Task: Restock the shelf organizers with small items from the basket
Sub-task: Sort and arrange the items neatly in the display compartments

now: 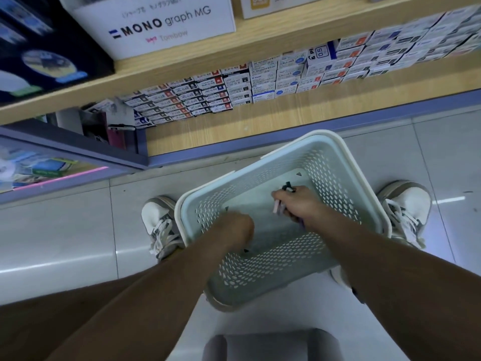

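A pale green perforated basket with a white rim stands on the floor between my two shoes. Both my hands reach down into it. My right hand grips a small bunch of pens, pink and purple ends sticking out below the fingers and a dark tip above them. My left hand is down at the basket's floor with its fingers curled under; what they touch is hidden. Above, the wooden shelf carries a white MONO graph display box.
Stacked small refill boxes fill the lower shelf level. A purple-edged display case juts out at the left. My white shoes flank the basket on grey floor tiles. A grey stool edge is at the bottom.
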The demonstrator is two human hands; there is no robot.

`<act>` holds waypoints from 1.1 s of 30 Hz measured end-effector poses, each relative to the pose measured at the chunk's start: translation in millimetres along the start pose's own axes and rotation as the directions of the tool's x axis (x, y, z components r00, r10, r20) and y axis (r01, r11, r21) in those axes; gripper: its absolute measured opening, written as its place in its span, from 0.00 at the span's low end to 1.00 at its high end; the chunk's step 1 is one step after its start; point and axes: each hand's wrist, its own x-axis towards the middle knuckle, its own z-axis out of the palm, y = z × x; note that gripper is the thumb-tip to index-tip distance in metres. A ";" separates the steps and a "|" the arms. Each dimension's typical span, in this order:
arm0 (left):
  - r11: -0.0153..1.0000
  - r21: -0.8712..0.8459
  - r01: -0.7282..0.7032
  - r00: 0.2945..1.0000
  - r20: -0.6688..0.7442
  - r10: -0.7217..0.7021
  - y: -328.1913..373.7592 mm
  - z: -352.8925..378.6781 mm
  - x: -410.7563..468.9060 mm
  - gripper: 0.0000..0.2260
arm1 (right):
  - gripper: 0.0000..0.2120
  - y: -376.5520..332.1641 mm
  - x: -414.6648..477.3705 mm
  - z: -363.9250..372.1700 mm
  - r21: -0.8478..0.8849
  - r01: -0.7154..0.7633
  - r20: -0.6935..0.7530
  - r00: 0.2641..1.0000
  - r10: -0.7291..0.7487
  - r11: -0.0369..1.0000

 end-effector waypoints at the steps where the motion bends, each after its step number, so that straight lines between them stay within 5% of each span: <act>1: 0.994 0.111 0.004 0.999 0.049 -0.009 0.8 4.0 -0.9 0.09 | 0.13 -0.1 -2.9 -0.8 0.014 -0.009 0.010 1.000 0.009 1.000; 3: 0.993 0.115 0.026 0.997 0.076 -0.034 6.2 9.3 -1.1 0.09 | 0.14 -0.2 -7.8 -1.9 0.065 -0.036 0.058 0.998 0.032 0.997; 5: 0.985 -0.149 0.091 0.996 0.038 -0.086 14.2 8.0 1.4 0.08 | 0.18 2.2 -10.4 -3.1 0.155 -0.068 0.115 0.992 0.050 0.986; 6: 0.904 -0.410 0.120 0.993 0.030 -0.118 18.1 4.4 1.9 0.09 | 0.18 3.0 -12.2 -3.7 0.219 -0.092 0.147 0.987 0.060 0.971; 8: 0.489 -0.868 0.085 0.992 0.025 -0.127 30.3 -5.6 -5.8 0.09 | 0.12 0.0 -20.9 -4.5 0.390 -0.164 0.219 0.972 0.081 0.906; 10: 0.145 -0.989 0.008 0.990 -0.013 -0.139 39.6 -16.6 -20.1 0.10 | 0.08 -9.9 -32.5 -5.8 0.515 -0.208 0.268 0.961 0.074 0.832; 15: -0.130 -0.985 -0.111 0.990 -0.098 -0.103 51.6 -39.4 -56.1 0.16 | 0.07 -30.6 -66.5 -13.2 0.621 -0.107 0.217 0.976 -0.038 0.777; 17: -0.121 -0.979 -0.164 0.984 -0.153 -0.091 57.1 -50.0 -72.3 0.21 | 0.06 -35.4 -81.6 -13.8 0.677 -0.056 0.164 0.984 -0.076 0.734; 21: 0.190 -0.921 -0.340 0.935 -0.353 -0.038 81.6 -65.9 -107.4 0.23 | 0.10 -48.7 -120.1 -14.4 0.703 0.088 0.000 0.992 -0.124 0.706; 24: 0.284 -0.844 -0.455 0.870 -0.490 -0.060 91.6 -80.3 -133.9 0.18 | 0.19 -62.5 -149.8 -17.2 0.721 0.114 -0.007 0.988 -0.156 0.683; 33: 0.459 -0.640 -0.617 0.731 -0.681 0.033 98.8 -142.6 -209.4 0.28 | 0.15 -111.4 -226.5 -36.2 0.959 0.214 -0.162 0.953 -0.258 0.188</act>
